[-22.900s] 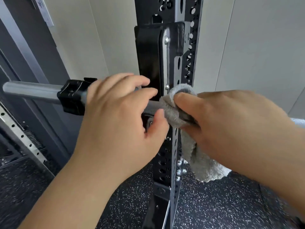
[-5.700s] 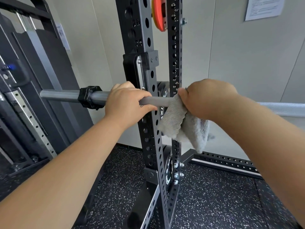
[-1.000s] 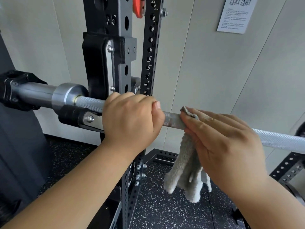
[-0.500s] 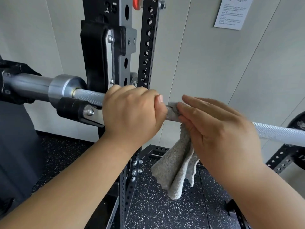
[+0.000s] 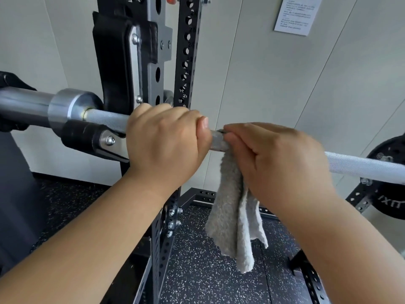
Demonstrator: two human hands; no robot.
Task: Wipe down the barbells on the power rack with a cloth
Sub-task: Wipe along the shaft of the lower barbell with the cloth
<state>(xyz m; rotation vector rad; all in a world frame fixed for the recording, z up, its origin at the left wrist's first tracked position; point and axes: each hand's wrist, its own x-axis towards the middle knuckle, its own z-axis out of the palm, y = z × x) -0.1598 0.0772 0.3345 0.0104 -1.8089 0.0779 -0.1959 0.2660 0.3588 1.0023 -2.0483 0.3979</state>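
- A silver knurled steel barbell (image 5: 361, 166) spans the middle of the frame, resting in a black hook (image 5: 87, 137) on the black perforated power rack upright (image 5: 194, 62).
- The left hand (image 5: 164, 141) curls its fingers round the shaft. Just beside it, the right hand (image 5: 278, 159) pinches a grey terry cloth (image 5: 232, 216) against the bar, the cloth's tail hanging free below.
- The bar looks heavy, rigid and grippy along its knurling, so it is best steadied near the hook. The cloth looks light and limp, best bunched round the shaft.
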